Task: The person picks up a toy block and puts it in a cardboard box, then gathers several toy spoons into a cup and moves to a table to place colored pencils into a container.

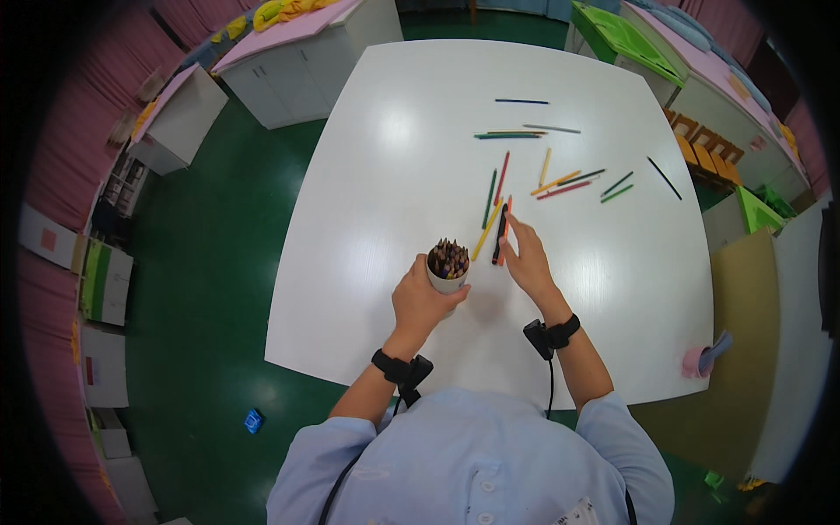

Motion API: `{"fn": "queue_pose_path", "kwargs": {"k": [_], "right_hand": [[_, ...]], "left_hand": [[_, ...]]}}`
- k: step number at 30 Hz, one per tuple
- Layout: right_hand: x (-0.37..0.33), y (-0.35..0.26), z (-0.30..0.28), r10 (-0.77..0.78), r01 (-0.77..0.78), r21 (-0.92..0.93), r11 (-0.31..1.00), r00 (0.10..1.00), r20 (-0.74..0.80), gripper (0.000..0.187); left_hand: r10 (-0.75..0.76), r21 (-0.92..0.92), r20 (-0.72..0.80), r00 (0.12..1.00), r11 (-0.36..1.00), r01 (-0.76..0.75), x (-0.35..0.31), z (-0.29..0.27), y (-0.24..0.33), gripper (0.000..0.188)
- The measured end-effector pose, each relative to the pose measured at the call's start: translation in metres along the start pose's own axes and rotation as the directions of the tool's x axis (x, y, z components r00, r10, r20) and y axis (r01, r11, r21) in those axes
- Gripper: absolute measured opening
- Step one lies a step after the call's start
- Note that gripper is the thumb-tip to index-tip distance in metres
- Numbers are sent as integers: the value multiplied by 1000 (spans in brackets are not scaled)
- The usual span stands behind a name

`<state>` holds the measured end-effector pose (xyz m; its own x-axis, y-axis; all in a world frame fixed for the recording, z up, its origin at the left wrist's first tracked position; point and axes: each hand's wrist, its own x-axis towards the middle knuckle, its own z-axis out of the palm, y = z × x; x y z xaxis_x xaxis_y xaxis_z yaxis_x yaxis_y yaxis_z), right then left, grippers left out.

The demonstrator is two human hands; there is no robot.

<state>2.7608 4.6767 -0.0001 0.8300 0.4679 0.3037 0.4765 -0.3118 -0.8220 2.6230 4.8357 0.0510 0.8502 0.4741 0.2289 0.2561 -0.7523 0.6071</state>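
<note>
My left hand (pixel 420 296) is closed around a white cup (pixel 450 284) packed with upright colored pencils (pixel 449 258), tips upward. To its right, my right hand (pixel 528 261) reaches over the table with fingers stretched out and thumb apart. Its fingertips are at an orange pencil (pixel 508 214) and a thicker black pen or marker (pixel 500 234), seemingly touching them. A yellow pencil (pixel 486 231) lies between the cup and these. Just beyond are a green pencil (pixel 489 199) and a red pencil (pixel 501 178).
More loose pencils lie on the white table (pixel 350 262): several around a red pencil (pixel 564 190), short green ones (pixel 617 192), a black one (pixel 664 178) and a blue one (pixel 522 101). A pink cup (pixel 696 362) is by the right edge. A blue object (pixel 254 421) lies on the floor.
</note>
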Motion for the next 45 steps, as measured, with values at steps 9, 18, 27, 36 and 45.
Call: {"fn": "queue_pose_path", "kwargs": {"k": [9, 18, 27, 36, 45], "right_hand": [[1, 18, 46, 140, 5, -645, 764, 975, 173, 60], [0, 46, 18, 141, -108, -584, 805, 990, 12, 15], [-18, 42, -42, 295, -246, -569, 784, 955, -7, 26], [-9, 62, -35, 426, -269, -694, 668, 903, 60, 21], [-11, -27, -65, 268, -265, 478, 837, 961, 63, 21]], "left_hand": [[-47, 150, 39, 998, 988, 40, 11, -19, -17, 59], [49, 249, 12, 999, 967, -50, 35, -1, -13, 57], [42, 197, -3, 999, 980, -41, 41, 1, -23, 54], [80, 230, 71, 994, 969, -94, 28, 2, -8, 56], [217, 266, 18, 976, 940, -214, 8, 1, -5, 57]]}}
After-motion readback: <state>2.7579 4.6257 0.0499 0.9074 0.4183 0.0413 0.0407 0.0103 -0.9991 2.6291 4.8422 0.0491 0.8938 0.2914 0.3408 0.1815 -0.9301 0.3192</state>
